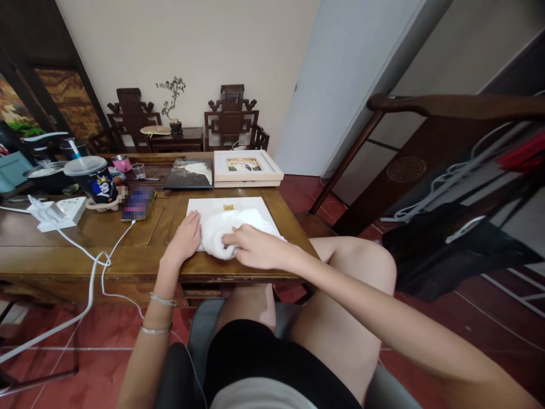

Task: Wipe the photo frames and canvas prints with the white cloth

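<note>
Seated at table (128,250). Left hand (185,236) flat, open, beside white towel (225,230); right hand (255,247) grip seemingly pinching its rolled edge. Keep roll tight, edges even.

We see a fluffy white rolled towel (225,236) lying on a flat white sheet (232,213) that carries a small gold mark (229,207). Under them the wooden tabletop (128,238) is warm honey-brown. A cream-coloured picture frame (247,167) sits beside a dark-covered book (189,174). The tall paper cup (94,179) is dark blue with a printed cartoon figure, near a pink round tin (122,163). White cables (91,267) trail over red floor tiles (97,363).
</note>
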Demonstrator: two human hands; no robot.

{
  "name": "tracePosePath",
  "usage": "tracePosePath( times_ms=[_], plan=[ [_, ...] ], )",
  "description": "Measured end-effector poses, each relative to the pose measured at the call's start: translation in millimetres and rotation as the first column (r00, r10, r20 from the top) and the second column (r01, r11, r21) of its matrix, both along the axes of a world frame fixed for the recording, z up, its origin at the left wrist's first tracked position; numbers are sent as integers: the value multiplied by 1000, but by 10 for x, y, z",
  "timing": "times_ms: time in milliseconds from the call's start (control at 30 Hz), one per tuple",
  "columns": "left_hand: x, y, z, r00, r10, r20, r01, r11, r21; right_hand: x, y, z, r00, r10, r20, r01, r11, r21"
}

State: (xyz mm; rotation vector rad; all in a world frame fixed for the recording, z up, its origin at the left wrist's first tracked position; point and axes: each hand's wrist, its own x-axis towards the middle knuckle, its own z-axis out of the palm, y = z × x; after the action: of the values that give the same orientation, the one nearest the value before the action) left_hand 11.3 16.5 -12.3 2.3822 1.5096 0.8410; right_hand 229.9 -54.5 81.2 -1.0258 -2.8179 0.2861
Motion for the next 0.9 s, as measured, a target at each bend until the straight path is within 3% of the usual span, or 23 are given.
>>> tracePosePath(
  times_ms=[167,267,333,500,567,667,767,900],
  plan=[
    [38,-81,145,993,40,114,-36,999,-35,-182,570,-67,977,-213,33,210,975,65],
    [55,-130,238,963,95,251,-76,994,-84,-355,770,-90,959,-274,76,262,955,136],
    [60,-147,278,933,143,329,-112,987,-112,-452,767,-122,969,-229,98,207,960,188],
    [68,-146,300,883,196,427,-179,981,-80,-425,379,-152,991,119,55,-126,982,138],
    [76,-144,285,893,170,416,-160,985,-59,-293,206,-94,981,191,10,-192,979,66],
    [88,-135,230,948,123,293,-111,992,-57,-59,81,26,983,179,-41,-180,983,-33],
    [79,-100,144,986,83,147,-78,996,-40,103,168,81,998,60,-13,-60,997,-54],
    [38,-44,58,999,3,35,-3,1000,2,106,550,14,990,-141,23,141,990,12]
  ],
)
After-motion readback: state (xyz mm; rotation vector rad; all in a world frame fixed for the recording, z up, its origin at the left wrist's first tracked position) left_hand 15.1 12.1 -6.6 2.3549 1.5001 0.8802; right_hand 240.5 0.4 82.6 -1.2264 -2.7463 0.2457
